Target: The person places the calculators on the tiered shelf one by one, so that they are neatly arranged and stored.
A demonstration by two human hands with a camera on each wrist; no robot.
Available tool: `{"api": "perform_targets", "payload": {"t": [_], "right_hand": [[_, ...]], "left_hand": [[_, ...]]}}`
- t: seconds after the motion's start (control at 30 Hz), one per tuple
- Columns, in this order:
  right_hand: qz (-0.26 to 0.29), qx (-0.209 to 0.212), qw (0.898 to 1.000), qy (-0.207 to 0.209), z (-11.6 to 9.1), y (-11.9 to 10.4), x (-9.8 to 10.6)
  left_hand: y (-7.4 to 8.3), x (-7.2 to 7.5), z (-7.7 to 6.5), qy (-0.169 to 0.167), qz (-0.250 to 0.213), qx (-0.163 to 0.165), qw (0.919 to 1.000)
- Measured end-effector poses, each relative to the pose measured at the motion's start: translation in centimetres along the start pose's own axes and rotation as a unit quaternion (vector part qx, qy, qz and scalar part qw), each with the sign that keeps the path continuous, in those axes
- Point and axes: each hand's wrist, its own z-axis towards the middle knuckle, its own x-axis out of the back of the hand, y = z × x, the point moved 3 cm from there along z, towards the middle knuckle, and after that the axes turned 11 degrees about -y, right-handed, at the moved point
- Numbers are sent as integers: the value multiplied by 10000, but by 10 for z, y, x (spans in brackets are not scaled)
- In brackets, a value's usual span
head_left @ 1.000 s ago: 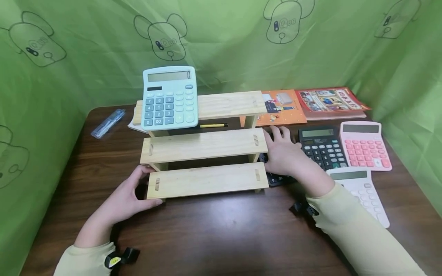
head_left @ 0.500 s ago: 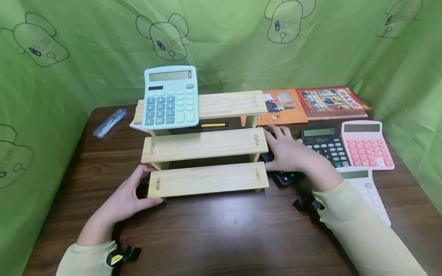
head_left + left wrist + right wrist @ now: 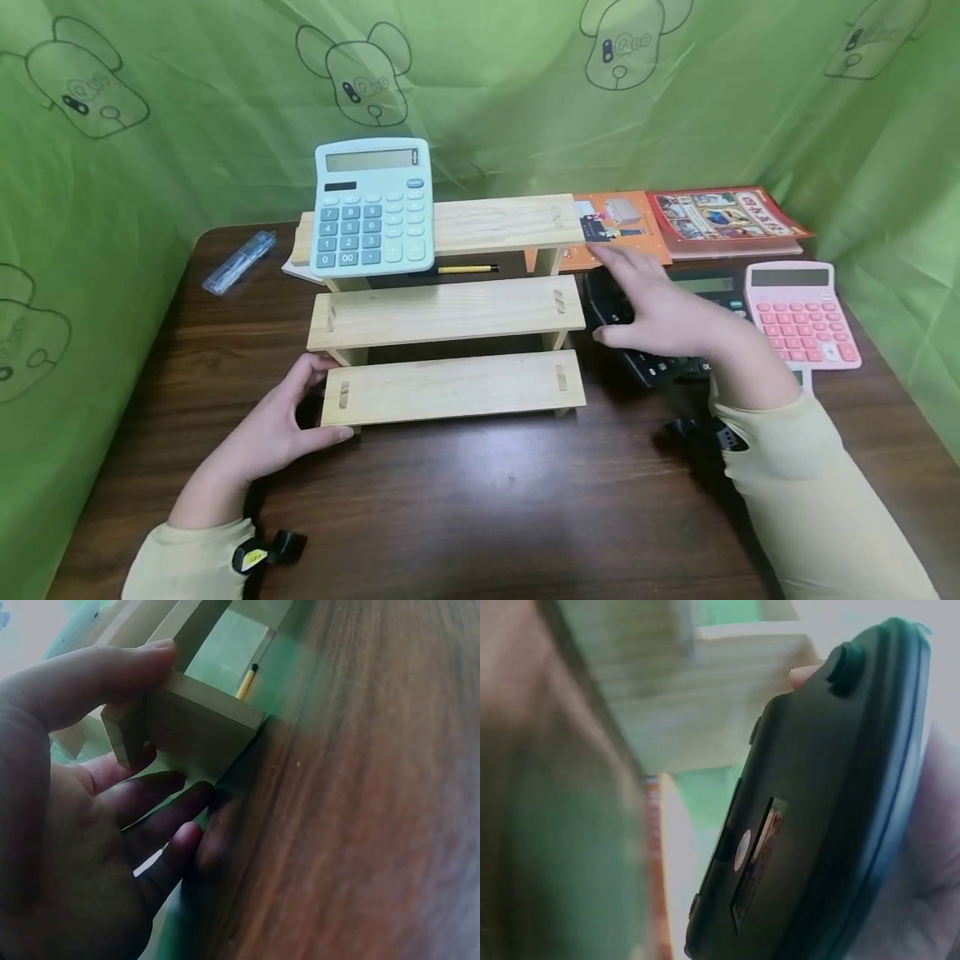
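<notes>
A three-step wooden display rack [image 3: 453,387] stands on the table, with a light blue calculator [image 3: 371,208] leaning on its top tier. My left hand [image 3: 273,425] grips the left end of the lowest step. In the left wrist view, its thumb lies on one edge of that step and the other fingers curl below around the end. At the rack's right side, my right hand [image 3: 667,308] holds a black calculator [image 3: 615,308], tilted up. The right wrist view shows the calculator's dark underside [image 3: 810,795] and round foot, with the palm behind it.
Right of the rack are another black calculator [image 3: 708,282], a pink calculator [image 3: 802,317] and a white one [image 3: 801,377], mostly hidden by the sleeve. Orange [image 3: 626,225] and red [image 3: 723,218] books lie behind. A clear plastic case [image 3: 240,262] is at back left; a yellow pencil [image 3: 468,269] lies under the rack.
My right hand has moved right, away from the rack's side, and the black calculator has come up off the table, tilted. My left hand has stayed on the lowest step.
</notes>
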Motion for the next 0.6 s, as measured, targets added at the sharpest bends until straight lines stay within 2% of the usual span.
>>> {"api": "perform_targets", "payload": {"t": [0.13,0.23,0.4,0.6], "right_hand": [[169,213,9983,517,-14,-5,16],[383,387,9927,1075,-22,-8,26],[595,746,9749,2012,-31,-21,37],[513,1489,9522,2616,-36,-42,45]], "left_hand": [[-2,0,1,-17,-55,-54,10000],[-2,-3,4,-37,-81,-44,10000],[2,-6,7,-51,-172,-5,9998],[8,-7,5,-96,-132,30,9999]]}}
